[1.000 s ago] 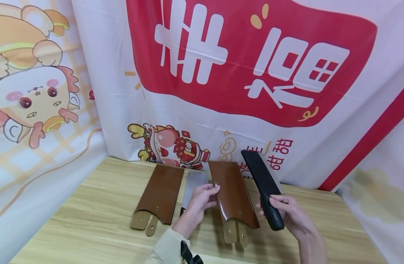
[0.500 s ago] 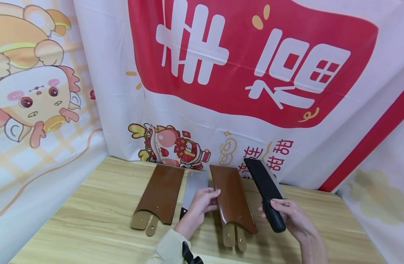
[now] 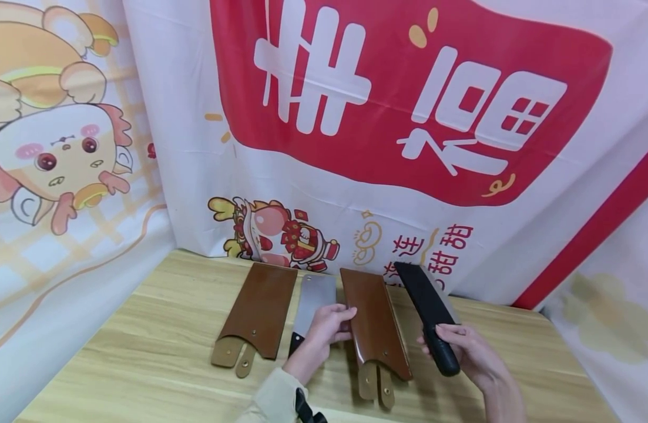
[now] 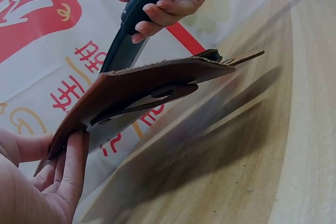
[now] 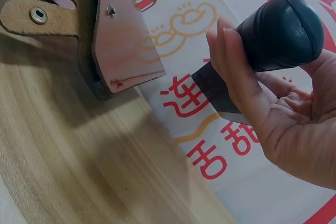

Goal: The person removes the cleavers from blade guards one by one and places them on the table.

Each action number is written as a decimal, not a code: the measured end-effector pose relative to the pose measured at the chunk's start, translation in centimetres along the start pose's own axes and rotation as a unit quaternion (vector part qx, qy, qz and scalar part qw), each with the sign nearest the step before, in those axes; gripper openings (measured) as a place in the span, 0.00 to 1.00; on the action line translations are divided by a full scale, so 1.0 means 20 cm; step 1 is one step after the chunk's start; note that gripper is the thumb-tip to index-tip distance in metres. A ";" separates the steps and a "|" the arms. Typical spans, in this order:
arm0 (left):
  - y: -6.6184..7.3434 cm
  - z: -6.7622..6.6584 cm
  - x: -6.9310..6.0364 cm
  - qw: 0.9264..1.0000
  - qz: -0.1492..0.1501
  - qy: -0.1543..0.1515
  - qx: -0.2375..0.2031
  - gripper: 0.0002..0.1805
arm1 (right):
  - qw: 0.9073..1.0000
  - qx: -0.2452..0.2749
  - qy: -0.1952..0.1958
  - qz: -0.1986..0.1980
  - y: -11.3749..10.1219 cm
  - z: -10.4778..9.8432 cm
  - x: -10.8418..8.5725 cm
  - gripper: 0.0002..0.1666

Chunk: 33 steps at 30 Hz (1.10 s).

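My left hand pinches the left edge of a brown leather sheath, thumb on top. In the left wrist view, fingers support the sheath from below, and it is raised at a tilt over the table. Its two snap flaps hang loose at the near end. To its right, my right hand grips the black handle of a cleaver. The cleaver's blade points away from me, dark with a silvery strip on the right, apart from the sheath.
On the wood-grain table, a second brown sheath lies at left with its flaps undone. Beside it, partly behind my left arm, lies another cleaver with a silver blade. A printed cloth hangs behind the table.
Both the held sheath and the cleaver have come down slightly and nearer to me. The hands keep their holds. The second sheath and cleaver stay in place on the table.
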<state>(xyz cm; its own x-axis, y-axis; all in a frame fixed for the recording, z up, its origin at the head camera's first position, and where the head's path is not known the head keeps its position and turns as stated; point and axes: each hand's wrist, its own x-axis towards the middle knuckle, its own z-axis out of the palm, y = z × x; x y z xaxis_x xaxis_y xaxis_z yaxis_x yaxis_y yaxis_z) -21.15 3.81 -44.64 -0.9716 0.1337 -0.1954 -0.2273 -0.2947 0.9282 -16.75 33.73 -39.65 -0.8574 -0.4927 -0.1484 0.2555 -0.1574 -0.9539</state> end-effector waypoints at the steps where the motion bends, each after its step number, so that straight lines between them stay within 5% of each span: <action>1: 0.00 0.00 0.00 1.000 0.001 0.000 0.001 0.13 | 1.000 -0.001 0.001 0.002 0.00 -0.01 0.00 0.20; 18: -0.03 -0.01 0.00 1.000 0.001 0.007 0.022 0.17 | 0.999 -0.023 -0.013 0.045 0.06 -0.07 0.01 0.20; 33: -0.06 -0.02 0.04 0.998 0.009 0.016 0.064 0.17 | 0.996 -0.039 0.020 0.081 0.11 -0.09 0.03 0.15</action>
<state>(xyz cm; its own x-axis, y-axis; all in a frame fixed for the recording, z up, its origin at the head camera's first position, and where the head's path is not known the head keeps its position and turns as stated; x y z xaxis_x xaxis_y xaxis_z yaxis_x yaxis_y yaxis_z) -21.67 3.93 -46.09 -0.9774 0.0980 -0.1872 -0.2020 -0.1730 0.9640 -17.42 34.65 -42.27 -0.8256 -0.4707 -0.3113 0.3578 -0.0100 -0.9337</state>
